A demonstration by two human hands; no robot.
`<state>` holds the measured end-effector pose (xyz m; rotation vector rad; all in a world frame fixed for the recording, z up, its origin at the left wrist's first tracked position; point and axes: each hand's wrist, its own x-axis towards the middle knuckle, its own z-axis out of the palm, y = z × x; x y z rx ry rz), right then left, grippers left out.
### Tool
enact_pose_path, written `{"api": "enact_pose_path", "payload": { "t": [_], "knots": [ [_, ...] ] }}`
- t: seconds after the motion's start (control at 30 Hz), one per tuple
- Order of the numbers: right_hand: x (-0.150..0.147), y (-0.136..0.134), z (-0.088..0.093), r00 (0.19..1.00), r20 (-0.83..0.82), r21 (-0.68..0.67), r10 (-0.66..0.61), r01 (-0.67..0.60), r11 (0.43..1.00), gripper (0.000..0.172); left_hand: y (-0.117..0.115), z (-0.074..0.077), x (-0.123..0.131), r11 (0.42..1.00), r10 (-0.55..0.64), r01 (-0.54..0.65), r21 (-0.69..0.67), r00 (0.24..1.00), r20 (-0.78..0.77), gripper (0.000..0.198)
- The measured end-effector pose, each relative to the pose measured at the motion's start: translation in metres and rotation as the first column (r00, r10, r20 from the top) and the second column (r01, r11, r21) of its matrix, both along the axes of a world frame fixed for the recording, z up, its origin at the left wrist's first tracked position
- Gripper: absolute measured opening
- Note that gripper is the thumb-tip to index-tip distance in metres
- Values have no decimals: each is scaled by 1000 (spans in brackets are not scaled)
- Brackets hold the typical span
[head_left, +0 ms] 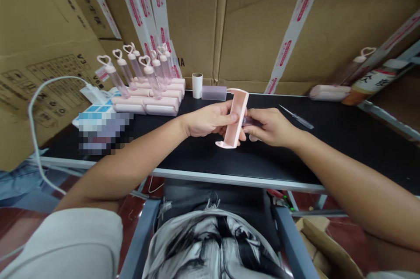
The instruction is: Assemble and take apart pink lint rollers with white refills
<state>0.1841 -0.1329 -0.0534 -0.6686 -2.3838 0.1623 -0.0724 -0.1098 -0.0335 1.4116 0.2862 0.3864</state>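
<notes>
My left hand (210, 119) is closed around a pale pink half-round plastic shell (239, 117), its hollow side facing me and its length tilted near upright. The left thumb presses inside the hollow. Just right of the shell, my right hand (272, 126) pinches a small clear purplish piece (250, 121) against the shell's back. The fingers and the shell hide most of that piece. Behind my hands stand a white hollow cylinder (197, 86) and a translucent purplish block (214, 93). A screwdriver with a clear handle (300, 120) lies right of my right hand.
Several pink bases (160, 106) holding clear tubes with heart-shaped tops (104, 61) stand at the left. A white power strip (95, 112) with a plugged cable is beside them. Another pink base (330, 93) and a bottle (374, 81) stand far right. Cardboard (249, 29) walls the back.
</notes>
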Motion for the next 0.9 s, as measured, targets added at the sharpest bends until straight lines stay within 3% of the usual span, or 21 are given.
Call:
{"api": "enact_pose_path", "payload": {
  "t": [0.13,0.33,0.5,0.67,0.8,0.9],
  "knots": [
    [2,3,-2,1000,6,141,9,-10,990,43,-3,-2,2,985,-138,140,-96,990,24,64],
    [5,9,0,996,69,220,-57,41,975,38,-6,-9,9,999,-26,29,-39,996,81,55],
    [3,1,8,996,91,207,-8,-11,978,27,-8,-3,8,999,-14,12,46,998,54,58],
    [3,-16,28,994,104,117,19,-32,993,24,-6,5,0,998,-30,28,53,999,43,59],
    [-3,-27,39,988,125,113,85,-99,989,25,1,1,1,988,-152,150,45,987,48,61],
    [-2,-22,36,994,93,165,65,-79,983,27,2,-2,8,990,-131,126,60,988,76,64]
  ]
}}
